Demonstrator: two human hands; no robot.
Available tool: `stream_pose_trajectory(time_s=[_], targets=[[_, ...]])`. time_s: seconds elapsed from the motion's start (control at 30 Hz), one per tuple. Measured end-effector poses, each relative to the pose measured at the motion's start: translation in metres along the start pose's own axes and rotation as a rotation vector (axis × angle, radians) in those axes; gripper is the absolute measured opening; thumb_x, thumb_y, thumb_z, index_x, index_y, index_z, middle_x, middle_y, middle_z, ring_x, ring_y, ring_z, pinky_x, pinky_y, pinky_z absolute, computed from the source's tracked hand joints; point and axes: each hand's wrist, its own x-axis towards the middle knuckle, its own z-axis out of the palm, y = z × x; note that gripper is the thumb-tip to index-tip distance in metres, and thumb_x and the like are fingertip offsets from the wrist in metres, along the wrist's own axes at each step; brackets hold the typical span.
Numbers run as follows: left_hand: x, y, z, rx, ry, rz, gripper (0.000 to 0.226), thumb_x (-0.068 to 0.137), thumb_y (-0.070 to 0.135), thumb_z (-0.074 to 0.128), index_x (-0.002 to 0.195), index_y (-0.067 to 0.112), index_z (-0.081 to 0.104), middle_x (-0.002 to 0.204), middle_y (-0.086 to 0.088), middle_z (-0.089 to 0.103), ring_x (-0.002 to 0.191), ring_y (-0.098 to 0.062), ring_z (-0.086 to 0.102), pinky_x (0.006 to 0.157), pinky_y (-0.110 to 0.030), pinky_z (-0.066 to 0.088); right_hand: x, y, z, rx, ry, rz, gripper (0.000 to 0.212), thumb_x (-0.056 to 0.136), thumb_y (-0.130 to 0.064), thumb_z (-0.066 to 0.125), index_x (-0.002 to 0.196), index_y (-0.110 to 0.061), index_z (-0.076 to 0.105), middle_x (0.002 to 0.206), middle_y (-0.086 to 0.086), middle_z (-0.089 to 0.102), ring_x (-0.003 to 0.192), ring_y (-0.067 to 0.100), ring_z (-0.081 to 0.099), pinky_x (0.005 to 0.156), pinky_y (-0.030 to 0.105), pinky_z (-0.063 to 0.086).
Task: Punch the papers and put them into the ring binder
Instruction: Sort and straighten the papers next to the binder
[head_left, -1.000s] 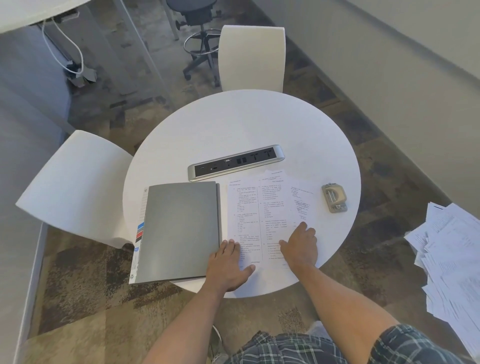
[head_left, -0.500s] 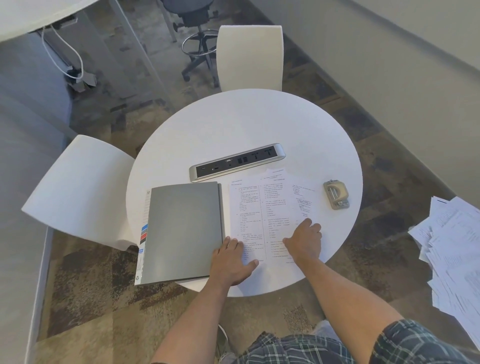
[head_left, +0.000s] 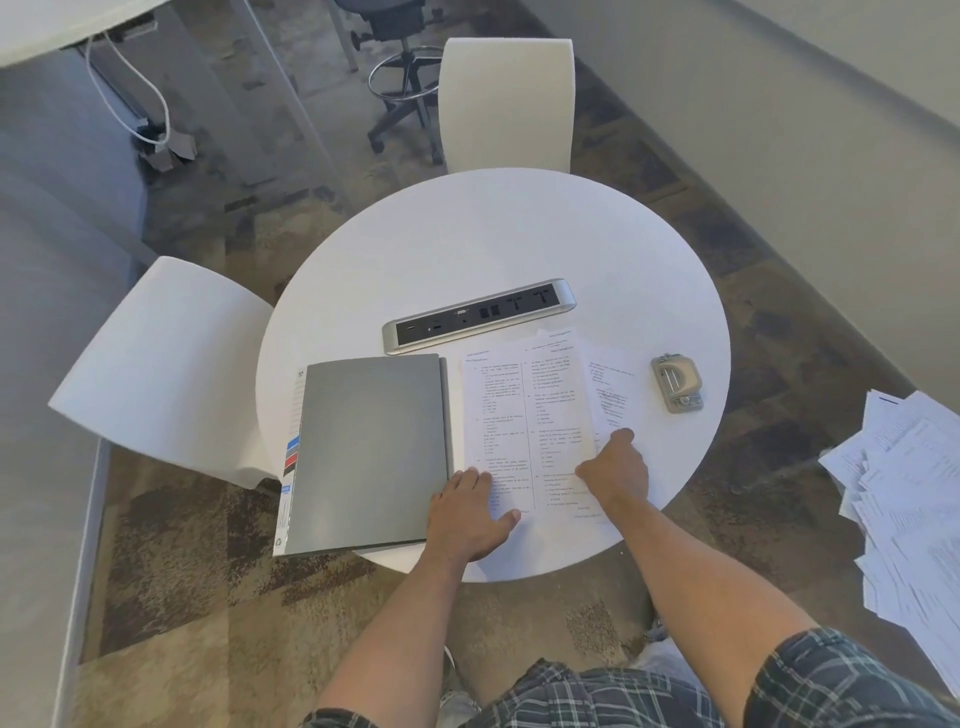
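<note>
A grey ring binder lies closed on the left part of the round white table, with coloured tabs at its left edge. To its right lies a loose pile of printed papers, slightly fanned. My left hand rests flat on the papers' lower left corner, beside the binder. My right hand presses on the right edge of the top sheets, fingers on the paper. A grey hole punch sits further right, apart from both hands.
A silver power strip lies across the table behind the binder and papers. White chairs stand at the far side and at the left. A heap of other papers lies at the right, off the table.
My right hand has slid a little forward along the papers' right edge. The left hand stays where it was.
</note>
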Motion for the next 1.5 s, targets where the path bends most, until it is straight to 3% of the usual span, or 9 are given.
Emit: stream_pose_trajectory(time_s=[0.17,0.33,0.53,0.77,1.03,1.27,1.37,1.5], targets=[[0.002,0.0,-0.004,-0.001,0.011,0.001,0.075,0.091,0.068,0.044,0.149,0.019,0.041,0.152,0.0,0.042,0.142,-0.023,0.036,0.111,-0.045,0.035,-0.003,-0.003,-0.002,-0.051,0.016,-0.011,0.06,0.076,-0.02,0.077,0.123,-0.008,0.042,0.12,0.014,0.055,0.113,0.034,0.055,0.088,0.047,0.056],[0.002,-0.001,-0.004,-0.004,-0.01,0.008,0.076,0.092,0.067,0.044,0.151,0.02,0.037,0.156,0.0,0.038,0.145,-0.023,0.034,0.112,-0.046,0.036,-0.003,0.0,-0.002,-0.035,-0.035,-0.029,0.061,0.077,-0.026,0.078,0.128,-0.014,0.046,0.125,0.01,0.054,0.117,0.03,0.053,0.095,0.045,0.052],[0.004,-0.003,-0.005,-0.001,0.005,0.009,0.072,0.09,0.068,0.044,0.144,0.022,0.045,0.143,0.002,0.048,0.132,-0.022,0.045,0.105,-0.043,0.045,-0.022,-0.012,0.005,-0.173,0.054,0.003,0.069,0.079,-0.033,0.08,0.13,-0.008,0.04,0.126,0.016,0.049,0.113,0.035,0.055,0.085,0.042,0.052],[0.003,-0.003,-0.004,0.007,0.004,0.004,0.075,0.092,0.068,0.043,0.151,0.021,0.04,0.155,0.001,0.04,0.142,-0.023,0.037,0.11,-0.044,0.042,-0.031,-0.027,0.011,-0.049,0.062,0.065,0.059,0.082,-0.023,0.072,0.129,-0.007,0.037,0.126,0.019,0.052,0.108,0.039,0.06,0.086,0.045,0.055],[0.005,-0.005,-0.002,0.023,0.0,0.011,0.076,0.093,0.067,0.042,0.153,0.021,0.038,0.159,0.0,0.035,0.146,-0.025,0.032,0.113,-0.045,0.039,-0.029,-0.026,0.006,0.042,0.052,0.103,0.063,0.087,-0.032,0.07,0.133,-0.005,0.038,0.127,0.017,0.055,0.113,0.039,0.059,0.092,0.048,0.054],[0.006,-0.005,-0.003,0.042,-0.005,0.01,0.075,0.093,0.067,0.041,0.152,0.022,0.039,0.158,0.002,0.035,0.144,-0.024,0.034,0.111,-0.044,0.041,-0.029,-0.03,0.009,0.197,-0.008,0.152,0.06,0.09,-0.036,0.072,0.13,-0.004,0.041,0.123,0.014,0.064,0.108,0.034,0.065,0.077,0.037,0.05],[0.005,-0.005,-0.005,0.042,-0.018,0.013,0.074,0.094,0.066,0.042,0.154,0.022,0.037,0.161,0.001,0.032,0.146,-0.025,0.031,0.113,-0.046,0.04,-0.032,-0.034,0.013,0.15,-0.035,0.117,0.066,0.086,-0.037,0.076,0.132,-0.007,0.039,0.125,0.012,0.061,0.111,0.034,0.063,0.077,0.037,0.05],[0.004,-0.009,-0.003,0.028,-0.025,0.018,0.074,0.095,0.063,0.044,0.156,0.022,0.034,0.163,0.001,0.029,0.148,-0.026,0.028,0.114,-0.046,0.037,-0.041,-0.029,0.015,-0.129,0.037,0.084,0.073,0.077,-0.032,0.082,0.131,-0.011,0.039,0.13,0.012,0.046,0.12,0.032,0.05,0.086,0.045,0.05]])
